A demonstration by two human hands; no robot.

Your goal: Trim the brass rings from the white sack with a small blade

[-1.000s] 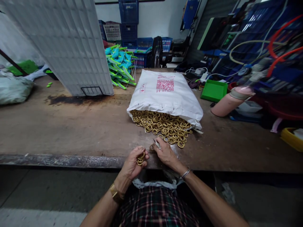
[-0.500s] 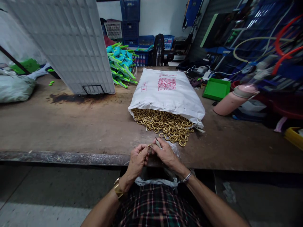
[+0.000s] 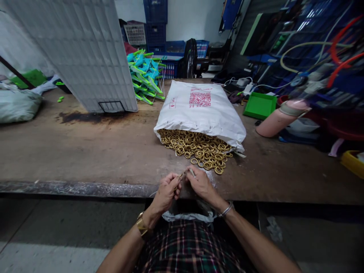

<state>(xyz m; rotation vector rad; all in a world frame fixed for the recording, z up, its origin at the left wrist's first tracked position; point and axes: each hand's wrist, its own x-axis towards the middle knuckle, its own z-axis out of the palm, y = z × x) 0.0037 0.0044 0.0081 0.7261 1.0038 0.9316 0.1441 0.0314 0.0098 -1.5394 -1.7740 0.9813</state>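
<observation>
My left hand (image 3: 167, 189) is closed at the table's front edge, pinching a gold-coloured ring (image 3: 181, 176) between thumb and fingertips. Just to its right, my right hand (image 3: 200, 185) is also closed, with a slim pale tool (image 3: 192, 172) sticking up from its fingers; its exact kind is unclear. The fingertips of both hands face each other across a narrow gap. Beyond them, many loose gold-coloured rings (image 3: 209, 155) spill from the open mouth of a white sack (image 3: 182, 110) with red print.
A white ribbed panel (image 3: 99, 57) stands at left beside turquoise and lime-green pieces (image 3: 146, 77). To the right are a green tray (image 3: 260, 105) and a leaning pink bottle (image 3: 273, 121). A tied pale bag (image 3: 18, 104) lies far left on the wooden table (image 3: 85, 151).
My right hand has drawn slightly away from the left, and its tool's dark tip no longer shows. A thin pale strand now shows beside my left hand. The sack and rings stay put.
</observation>
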